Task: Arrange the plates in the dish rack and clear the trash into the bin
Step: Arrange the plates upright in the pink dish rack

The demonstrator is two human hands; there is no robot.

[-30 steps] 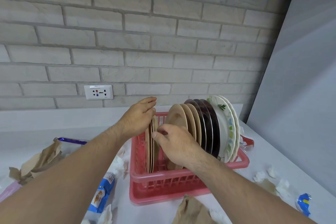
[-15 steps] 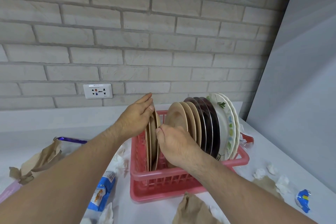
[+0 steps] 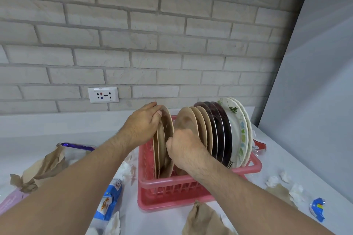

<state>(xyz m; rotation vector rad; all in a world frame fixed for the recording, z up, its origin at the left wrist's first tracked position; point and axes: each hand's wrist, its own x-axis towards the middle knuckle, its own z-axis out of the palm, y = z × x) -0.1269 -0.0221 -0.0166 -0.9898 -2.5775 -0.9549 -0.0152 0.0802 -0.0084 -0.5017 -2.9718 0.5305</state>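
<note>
Several tan plates (image 3: 166,128) stand on edge at the left end of the red dish rack (image 3: 162,184), faces turned left and right.

Head view. The left hand (image 3: 142,127) curls over their top rim from the left. The right hand (image 3: 184,151), fingers curled, pinches the near edge of the rightmost plate, which tilts right into an open gap. Beyond the gap stand more tan plates (image 3: 198,124), dark plates (image 3: 219,131) and white floral plates (image 3: 236,129), all leaning right.

Judgement: the held plate lies directly between both hands. Seating it turns on that gap, and only the right hand occupies it.

Crumpled brown paper (image 3: 45,166), a blue packet (image 3: 108,201) and tissues (image 3: 296,192) litter the table (image 3: 315,173) around the rack. No bin is visible.
</note>
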